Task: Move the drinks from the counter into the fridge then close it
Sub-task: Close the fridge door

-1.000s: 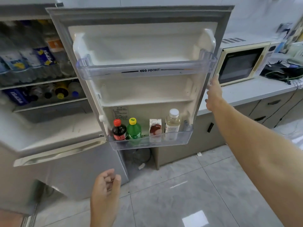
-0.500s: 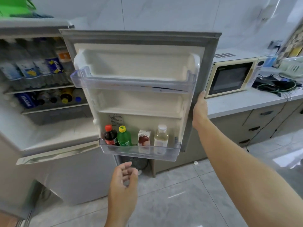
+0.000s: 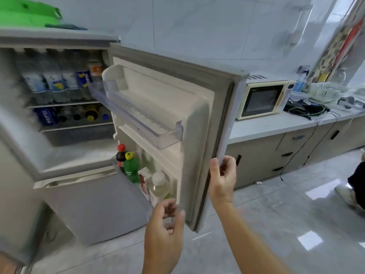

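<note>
The fridge door point(image 3: 199, 123) stands half swung towards the fridge body point(image 3: 59, 194). My right hand point(image 3: 222, 177) grips its outer edge low down, fingers curled round it. In the door's bottom shelf stand a cola bottle with a red cap point(image 3: 120, 156), a green bottle with a yellow cap point(image 3: 132, 169), a small carton point(image 3: 143, 181) and a pale bottle with a white cap point(image 3: 159, 186). My left hand point(image 3: 164, 226) hovers just below that shelf, loosely curled and holding nothing. Water bottles point(image 3: 53, 84) and cans fill the inner shelves.
To the right of the door, a grey counter point(image 3: 276, 127) carries a cream microwave point(image 3: 262, 99) and tangled cables point(image 3: 310, 111). Cabinet drawers point(image 3: 286, 155) sit beneath it. A green thing point(image 3: 25, 14) lies on the fridge top. Someone's shoe point(image 3: 349, 194) is on the tiled floor, far right.
The door has swung further towards the fridge. My right hand slid down its edge and now curls round it. My left hand rose closer to the bottom shelf.
</note>
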`<state>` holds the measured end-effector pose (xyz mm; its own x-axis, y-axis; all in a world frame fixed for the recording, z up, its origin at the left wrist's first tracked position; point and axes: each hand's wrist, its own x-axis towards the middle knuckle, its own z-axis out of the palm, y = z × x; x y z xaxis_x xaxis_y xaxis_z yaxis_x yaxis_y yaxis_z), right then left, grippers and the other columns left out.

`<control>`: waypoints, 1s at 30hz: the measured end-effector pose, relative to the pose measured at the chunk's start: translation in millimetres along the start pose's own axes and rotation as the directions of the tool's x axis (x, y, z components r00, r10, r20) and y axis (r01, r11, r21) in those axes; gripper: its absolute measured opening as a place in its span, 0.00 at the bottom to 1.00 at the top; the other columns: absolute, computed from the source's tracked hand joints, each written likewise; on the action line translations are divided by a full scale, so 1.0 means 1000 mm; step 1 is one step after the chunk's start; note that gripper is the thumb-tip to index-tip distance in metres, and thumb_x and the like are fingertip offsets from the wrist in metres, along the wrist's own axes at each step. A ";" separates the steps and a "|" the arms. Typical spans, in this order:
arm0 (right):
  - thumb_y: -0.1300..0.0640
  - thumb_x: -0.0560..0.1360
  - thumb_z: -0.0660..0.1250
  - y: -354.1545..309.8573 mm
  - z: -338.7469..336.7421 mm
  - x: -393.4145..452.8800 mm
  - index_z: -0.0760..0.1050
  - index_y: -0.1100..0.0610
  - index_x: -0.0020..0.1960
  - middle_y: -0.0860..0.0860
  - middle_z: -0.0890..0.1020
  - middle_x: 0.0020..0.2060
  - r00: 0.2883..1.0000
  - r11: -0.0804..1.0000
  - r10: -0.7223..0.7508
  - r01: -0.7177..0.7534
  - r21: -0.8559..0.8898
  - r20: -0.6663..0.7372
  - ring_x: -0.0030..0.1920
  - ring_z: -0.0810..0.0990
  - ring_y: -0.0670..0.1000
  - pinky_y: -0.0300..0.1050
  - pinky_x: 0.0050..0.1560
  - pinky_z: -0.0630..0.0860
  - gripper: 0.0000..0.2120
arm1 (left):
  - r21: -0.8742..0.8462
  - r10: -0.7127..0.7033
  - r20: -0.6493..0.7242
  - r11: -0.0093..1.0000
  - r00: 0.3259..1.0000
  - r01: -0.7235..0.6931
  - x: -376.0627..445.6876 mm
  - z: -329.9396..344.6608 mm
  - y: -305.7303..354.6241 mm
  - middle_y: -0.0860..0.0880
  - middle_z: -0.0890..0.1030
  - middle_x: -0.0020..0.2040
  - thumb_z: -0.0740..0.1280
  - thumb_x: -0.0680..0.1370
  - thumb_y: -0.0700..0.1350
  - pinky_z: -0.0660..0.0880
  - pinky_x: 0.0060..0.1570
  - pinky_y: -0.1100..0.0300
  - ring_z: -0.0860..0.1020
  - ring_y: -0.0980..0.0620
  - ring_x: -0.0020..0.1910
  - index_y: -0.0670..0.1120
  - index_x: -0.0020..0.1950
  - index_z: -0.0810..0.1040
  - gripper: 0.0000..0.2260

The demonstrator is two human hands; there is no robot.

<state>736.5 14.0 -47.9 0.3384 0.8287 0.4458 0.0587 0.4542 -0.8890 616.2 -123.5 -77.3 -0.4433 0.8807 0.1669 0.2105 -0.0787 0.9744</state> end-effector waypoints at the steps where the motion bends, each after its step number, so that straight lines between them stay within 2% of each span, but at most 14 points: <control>1: 0.39 0.72 0.67 -0.009 0.006 -0.018 0.69 0.55 0.45 0.42 0.69 0.34 0.999 1.000 -0.009 0.009 0.008 0.041 0.34 0.68 0.41 0.33 0.37 0.68 0.19 | 0.001 0.024 -0.020 1.000 1.000 -0.024 -0.007 -0.011 -0.001 0.64 0.80 0.50 0.72 0.75 0.43 0.75 0.40 0.73 0.79 0.62 0.49 0.61 0.53 0.77 0.13; 4: 0.40 0.69 0.71 -0.035 0.030 -0.068 0.68 0.52 0.47 0.39 0.72 0.35 0.987 1.000 -0.012 0.007 0.029 0.159 0.35 0.71 0.43 0.37 0.36 0.72 0.19 | 0.079 0.107 -0.070 0.992 0.992 -0.102 -0.020 -0.048 -0.004 0.67 0.76 0.54 0.72 0.75 0.45 0.77 0.44 0.67 0.79 0.59 0.52 0.64 0.55 0.74 0.16; 6: 0.40 0.67 0.74 -0.050 0.052 -0.097 0.68 0.49 0.47 0.42 0.73 0.37 0.974 0.999 -0.019 0.013 0.029 0.225 0.35 0.73 0.47 0.41 0.36 0.75 0.20 | 0.118 0.137 -0.111 0.985 0.984 -0.123 -0.023 -0.075 -0.006 0.67 0.74 0.55 0.71 0.76 0.45 0.77 0.46 0.62 0.78 0.58 0.52 0.67 0.56 0.71 0.18; 8: 0.40 0.64 0.76 -0.061 0.076 -0.122 0.67 0.44 0.46 0.46 0.74 0.38 0.955 1.000 -0.003 0.002 0.003 0.295 0.36 0.75 0.49 0.42 0.36 0.77 0.21 | 0.136 0.159 -0.169 0.981 0.973 -0.137 -0.023 -0.101 -0.009 0.65 0.74 0.55 0.71 0.76 0.44 0.78 0.47 0.61 0.78 0.58 0.53 0.66 0.57 0.70 0.19; 11: 0.40 0.63 0.77 -0.072 0.113 -0.151 0.66 0.44 0.47 0.46 0.74 0.39 0.915 1.000 0.009 0.002 -0.028 0.404 0.37 0.77 0.48 0.40 0.37 0.78 0.23 | 0.167 0.245 -0.249 0.964 0.937 -0.207 -0.017 -0.137 -0.008 0.65 0.74 0.55 0.71 0.76 0.46 0.77 0.47 0.66 0.78 0.58 0.55 0.64 0.58 0.71 0.17; 14: 0.43 0.70 0.71 -0.079 0.148 -0.165 0.68 0.50 0.50 0.53 0.73 0.41 0.843 0.998 -0.042 0.015 0.054 0.537 0.39 0.75 0.54 0.55 0.42 0.77 0.18 | 0.209 0.283 -0.347 0.953 0.894 -0.221 -0.002 -0.171 -0.014 0.66 0.73 0.54 0.70 0.74 0.50 0.73 0.49 0.73 0.78 0.59 0.52 0.65 0.58 0.70 0.16; 17: 0.44 0.72 0.68 -0.083 0.188 -0.165 0.72 0.53 0.50 0.51 0.75 0.41 0.773 0.994 -0.074 0.003 0.114 0.631 0.40 0.75 0.53 0.56 0.45 0.76 0.14 | 0.229 0.267 -0.486 0.958 0.832 -0.174 0.022 -0.212 -0.030 0.63 0.74 0.54 0.73 0.73 0.44 0.73 0.48 0.73 0.78 0.59 0.49 0.65 0.56 0.70 0.21; 20: 0.44 0.72 0.69 -0.080 0.237 -0.160 0.74 0.53 0.51 0.48 0.80 0.44 0.692 0.997 -0.031 -0.025 0.067 0.722 0.44 0.79 0.48 0.51 0.50 0.77 0.15 | 0.272 0.257 -0.583 0.956 0.771 -0.113 0.052 -0.259 -0.048 0.57 0.76 0.53 0.73 0.74 0.41 0.74 0.49 0.70 0.79 0.60 0.49 0.62 0.58 0.71 0.21; 23: 0.46 0.72 0.71 -0.072 0.287 -0.148 0.75 0.51 0.54 0.45 0.81 0.48 0.636 1.000 0.010 -0.028 0.010 0.772 0.48 0.80 0.46 0.49 0.52 0.77 0.15 | 0.258 0.217 -0.661 0.965 0.719 -0.054 0.090 -0.307 -0.060 0.55 0.78 0.52 0.72 0.75 0.42 0.80 0.49 0.55 0.80 0.60 0.48 0.58 0.57 0.72 0.17; 26: 0.49 0.74 0.73 -0.062 0.336 -0.124 0.73 0.46 0.55 0.45 0.80 0.52 0.615 0.999 -0.007 0.035 -0.018 0.788 0.52 0.78 0.46 0.47 0.54 0.76 0.12 | 0.280 0.195 -0.704 0.960 0.682 0.014 0.139 -0.346 -0.062 0.56 0.78 0.52 0.71 0.76 0.42 0.81 0.48 0.49 0.79 0.64 0.47 0.57 0.57 0.71 0.16; 28: 0.50 0.74 0.73 -0.055 0.366 -0.103 0.73 0.43 0.55 0.46 0.80 0.53 0.620 0.997 -0.019 0.075 -0.035 0.784 0.54 0.78 0.46 0.45 0.56 0.75 0.13 | 0.273 0.125 -0.707 0.956 0.696 0.105 0.176 -0.365 -0.062 0.49 0.78 0.57 0.71 0.76 0.42 0.79 0.54 0.45 0.80 0.55 0.52 0.52 0.61 0.71 0.17; 30: 0.51 0.74 0.73 -0.049 0.394 -0.082 0.75 0.48 0.59 0.46 0.79 0.54 0.626 0.991 -0.024 0.116 -0.063 0.779 0.54 0.77 0.46 0.43 0.58 0.73 0.15 | 0.289 0.084 -0.701 0.941 0.708 0.174 0.211 -0.378 -0.061 0.45 0.76 0.64 0.71 0.76 0.43 0.75 0.62 0.44 0.77 0.46 0.61 0.46 0.68 0.69 0.22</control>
<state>336.0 52.7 0.4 -0.5215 0.7629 0.3820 0.1562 0.5256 -0.8363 181.0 -109.6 -44.4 -0.9071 0.2891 0.3060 0.3730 0.2148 0.9026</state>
